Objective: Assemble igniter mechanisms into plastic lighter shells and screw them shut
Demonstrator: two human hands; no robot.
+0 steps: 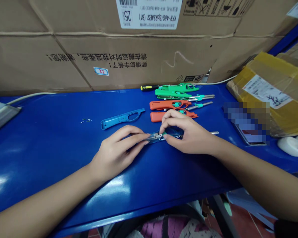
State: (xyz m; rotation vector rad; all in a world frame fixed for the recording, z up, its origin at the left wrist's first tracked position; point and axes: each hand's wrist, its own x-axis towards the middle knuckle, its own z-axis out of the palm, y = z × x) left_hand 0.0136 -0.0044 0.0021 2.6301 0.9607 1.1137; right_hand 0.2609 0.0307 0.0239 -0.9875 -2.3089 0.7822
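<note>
While in 2 hands (118,145) (188,134), blue lighter (154,137) open.

from afar i see bare hands (120,145) and forearms (52,201), a black right sleeve (291,228), and pink-purple clothing (162,226) with black and grey patches.

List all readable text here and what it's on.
"KFR-46G/BpR3AES1 (B1)", upside down, white label
"KFR-46W/BpR3E (B1)", same label
"25", same label
"师傅您辛苦了!", upside down, cardboard box
"请在搬运时对我温柔些,谢谢您!", same box
"33", red, small sticker
Recycling triangle, same box
Too small or blurred: other white-label print, pictogram captions, parcel label
</note>
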